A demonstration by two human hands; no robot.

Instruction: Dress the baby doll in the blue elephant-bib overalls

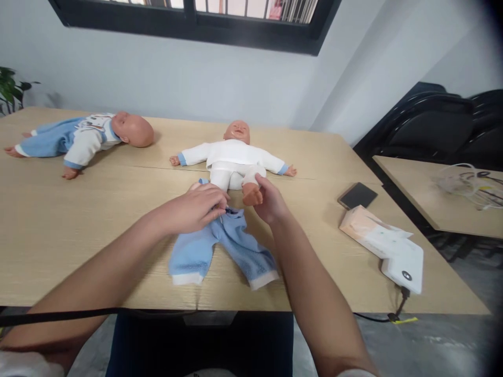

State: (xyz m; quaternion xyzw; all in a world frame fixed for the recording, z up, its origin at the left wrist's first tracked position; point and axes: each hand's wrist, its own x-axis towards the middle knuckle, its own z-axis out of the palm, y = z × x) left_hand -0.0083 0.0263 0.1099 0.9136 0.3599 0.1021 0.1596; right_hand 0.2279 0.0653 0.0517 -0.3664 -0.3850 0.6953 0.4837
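Note:
A baby doll in a white long-sleeved top with blue cuffs lies on its back on the table, arms spread, head away from me. My right hand is closed around the doll's lower leg near its bare foot, which points toward me. My left hand is closed at the waistband of small blue trousers, its fingertips partly hidden. The trousers lie flat below the doll, their white-cuffed legs toward me. The doll's other foot is hidden behind my left hand.
On the left lies a second doll, dressed in blue and white. To the right are a dark phone-like slab, a tissue pack and a white device with a cable. Black folding chairs stand beyond a side table.

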